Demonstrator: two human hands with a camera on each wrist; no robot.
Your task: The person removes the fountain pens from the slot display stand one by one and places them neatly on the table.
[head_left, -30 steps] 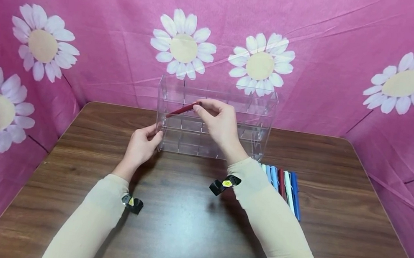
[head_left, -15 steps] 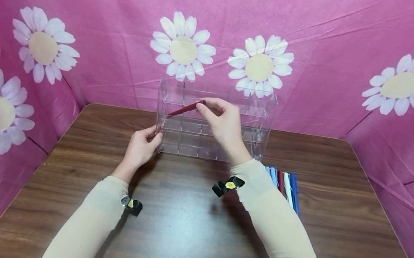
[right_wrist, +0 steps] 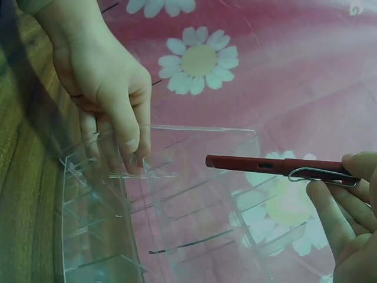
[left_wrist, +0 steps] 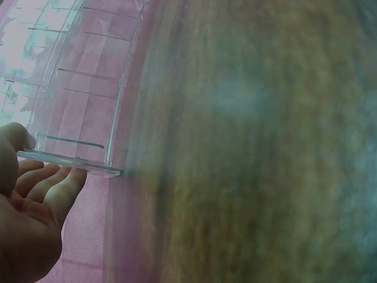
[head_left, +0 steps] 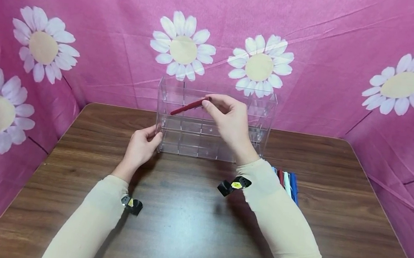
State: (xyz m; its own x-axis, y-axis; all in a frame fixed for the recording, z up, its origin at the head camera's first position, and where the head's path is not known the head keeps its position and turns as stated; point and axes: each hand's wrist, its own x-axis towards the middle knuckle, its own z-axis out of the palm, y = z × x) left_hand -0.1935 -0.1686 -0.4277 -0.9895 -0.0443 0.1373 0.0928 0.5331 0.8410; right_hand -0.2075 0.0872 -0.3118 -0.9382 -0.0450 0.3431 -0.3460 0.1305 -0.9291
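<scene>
A clear plastic rack (head_left: pixel 208 149) with several divided tiers stands upright toward the back of the table. My left hand (head_left: pixel 140 146) grips its left side panel, thumb on one face and fingers on the other, as the left wrist view shows at the panel edge (left_wrist: pixel 70 160). In front of the upper tiers, my right hand (head_left: pixel 231 121) pinches a dark red pen (head_left: pixel 188 107) by its clip end. The pen slants down to the left. Up close in the right wrist view, the pen (right_wrist: pixel 250 164) has a silver wire clip and its free end points at the rack.
Several pens (head_left: pixel 289 184), blue, red and pale green, lie in a row on the wooden table (head_left: pixel 179 210) right of the rack, partly covered by my right sleeve (head_left: pixel 280 221). A pink cloth (head_left: pixel 119 23) with white daisies hangs behind and at both sides.
My right hand has moved right and slightly up with the red pen, drawing its free end away from the rack's left side. The left hand keeps its place. My right sleeve covers more pens.
</scene>
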